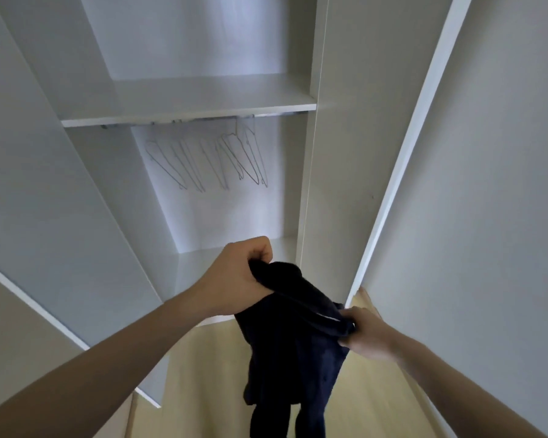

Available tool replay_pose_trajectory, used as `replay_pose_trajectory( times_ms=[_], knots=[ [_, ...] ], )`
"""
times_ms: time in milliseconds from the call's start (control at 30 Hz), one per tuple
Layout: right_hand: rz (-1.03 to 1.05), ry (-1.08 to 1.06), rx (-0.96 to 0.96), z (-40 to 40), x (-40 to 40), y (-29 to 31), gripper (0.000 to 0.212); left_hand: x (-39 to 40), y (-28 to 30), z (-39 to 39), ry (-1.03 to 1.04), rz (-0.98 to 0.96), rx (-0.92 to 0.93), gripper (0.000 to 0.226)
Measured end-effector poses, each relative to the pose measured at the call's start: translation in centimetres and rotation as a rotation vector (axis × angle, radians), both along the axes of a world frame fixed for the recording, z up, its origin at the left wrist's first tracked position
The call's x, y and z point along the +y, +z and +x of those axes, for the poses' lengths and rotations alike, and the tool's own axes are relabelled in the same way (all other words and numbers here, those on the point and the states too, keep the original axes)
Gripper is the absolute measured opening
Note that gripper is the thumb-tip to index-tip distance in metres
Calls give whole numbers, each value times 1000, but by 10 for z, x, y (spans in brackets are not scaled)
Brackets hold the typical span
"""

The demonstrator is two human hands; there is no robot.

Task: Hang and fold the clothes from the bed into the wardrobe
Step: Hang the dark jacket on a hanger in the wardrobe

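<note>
Both fists closed on one dark navy garment (295, 349): left hand (238, 276) gripping its upper edge, right hand (366, 335) pinching the opposite edge, fabric hanging before the open white wardrobe (184, 102), wire hangers (209, 159) beyond.

left hand (239, 275) fisted, right hand (366, 333) pinching, arms extended

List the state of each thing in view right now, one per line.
Dark garment: held up in front of the wardrobe, hanging down, not on a hanger.
Left hand: grips the garment's top edge.
Right hand: pinches the garment's other end.
Wire hangers: on the rail, all bare.
Wardrobe door: open.
Shelf: nothing on it.
</note>
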State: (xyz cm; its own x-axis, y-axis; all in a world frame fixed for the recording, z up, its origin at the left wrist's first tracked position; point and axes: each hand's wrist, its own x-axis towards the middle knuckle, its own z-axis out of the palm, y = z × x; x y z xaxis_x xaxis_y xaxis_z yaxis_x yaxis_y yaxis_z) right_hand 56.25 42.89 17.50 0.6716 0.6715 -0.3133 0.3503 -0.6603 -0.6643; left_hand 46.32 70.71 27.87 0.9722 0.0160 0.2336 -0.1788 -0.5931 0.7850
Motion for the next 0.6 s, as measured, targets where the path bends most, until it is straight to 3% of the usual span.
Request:
replay_pose_trajectory(
  times_ms=[100, 167, 233, 300, 500, 533, 600],
  knots=[
    [108, -27, -85, 7, 11, 9, 5, 42, 1, -10, -61, 533, 111, 37],
    [185, -100, -159, 13, 14, 19, 12, 81, -8, -18, -84, 847, 219, 46],
    [210, -136, -237, 13, 21, 30, 12, 116, -26, -28, -61, 1053, 366, 47],
    [291, -73, -236, 6, 37, 42, 16, 142, -47, -38, 46, 1103, 433, 43],
    [456, 86, -272, -5, 97, 71, 28, 179, -91, -38, 515, 763, 533, 18],
    [469, 110, -261, -4, 105, 73, 31, 183, -92, -34, 573, 601, 541, 13],
    [451, 174, -252, -2, 119, 73, 36, 192, -90, -22, 650, 68, 571, 14]
  ],
)
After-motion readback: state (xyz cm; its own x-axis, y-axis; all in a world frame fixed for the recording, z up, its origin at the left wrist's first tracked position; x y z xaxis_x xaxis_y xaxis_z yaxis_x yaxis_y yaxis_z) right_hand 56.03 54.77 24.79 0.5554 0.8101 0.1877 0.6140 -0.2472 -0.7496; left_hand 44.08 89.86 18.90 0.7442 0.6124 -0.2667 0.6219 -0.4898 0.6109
